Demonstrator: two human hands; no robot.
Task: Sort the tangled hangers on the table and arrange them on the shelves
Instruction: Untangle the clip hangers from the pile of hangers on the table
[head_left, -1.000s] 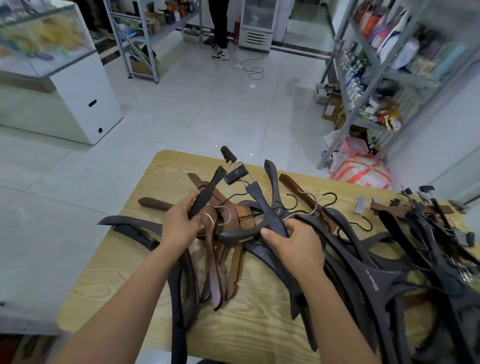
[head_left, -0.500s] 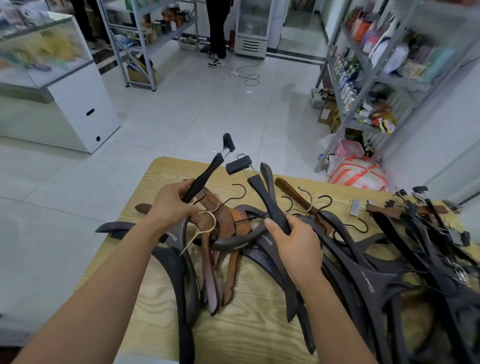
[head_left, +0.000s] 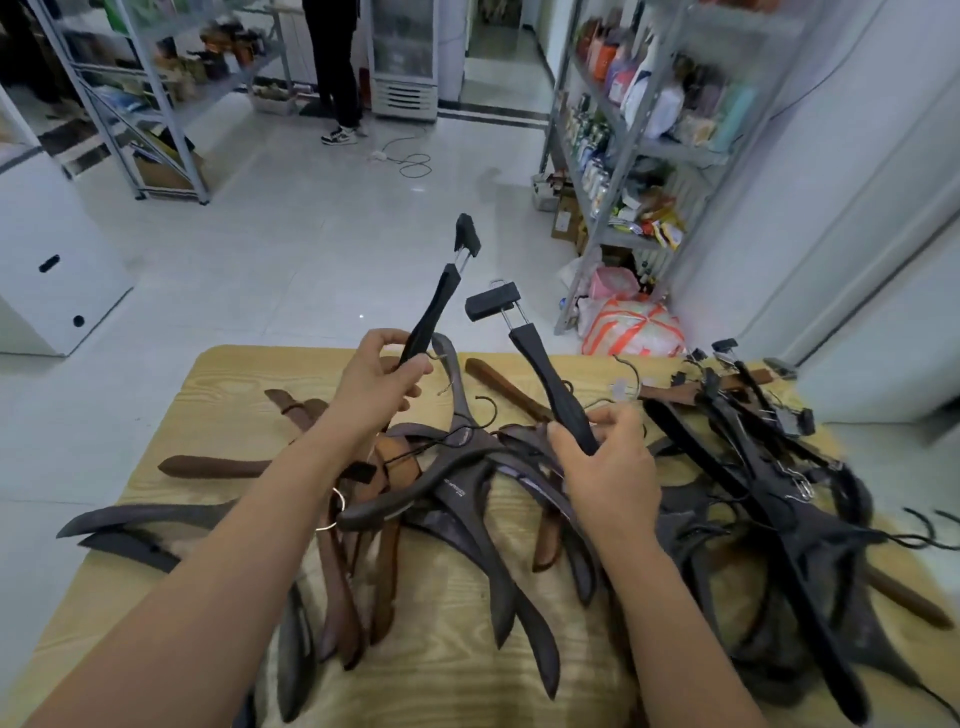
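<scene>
A tangle of dark and brown wooden hangers (head_left: 467, 499) covers the light wooden table (head_left: 218, 384). My left hand (head_left: 374, 387) grips one arm of a black clip hanger (head_left: 439, 306), its clip raised above the table's far edge. My right hand (head_left: 605, 462) grips another black clip-hanger arm (head_left: 545, 374), which tilts up and to the left with its clip at the top. Both raised arms stand apart from each other above the heap. A thicker bundle of black clip hangers (head_left: 769, 467) lies at the right.
A metal shelf unit (head_left: 618, 156) full of bottles and packets stands beyond the table at the right, bags at its foot. Another shelf unit (head_left: 156, 104) stands far left. A white cabinet (head_left: 57, 249) is at the left. A person's legs (head_left: 337, 78) stand at the back.
Both hands have lifted their black clip-hanger arms higher out of the heap and drawn them apart. The view has shifted forward over the table.
</scene>
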